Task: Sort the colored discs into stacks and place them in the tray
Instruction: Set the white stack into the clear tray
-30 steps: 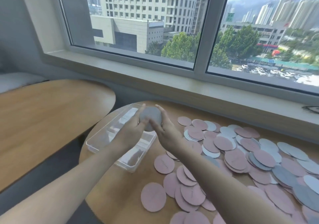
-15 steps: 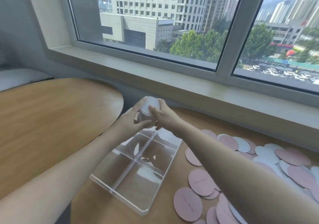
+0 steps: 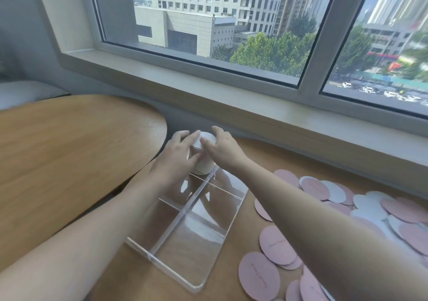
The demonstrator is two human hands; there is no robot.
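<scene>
At tray's (image 3: 185, 275) far end: tall white disc stack (image 3: 203, 159), upright; left hand (image 3: 178, 159), right hand (image 3: 222, 150) grip clasping it.

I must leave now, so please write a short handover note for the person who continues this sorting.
Left hand and right hand: both hold the white disc stack, fingers curled round its sides.
Stack: at the far end of the clear tray; whether it is fully seated cannot be told.
Done: one white stack gathered.
Left: pink and white discs lie loose on the table, right of the tray.
</scene>
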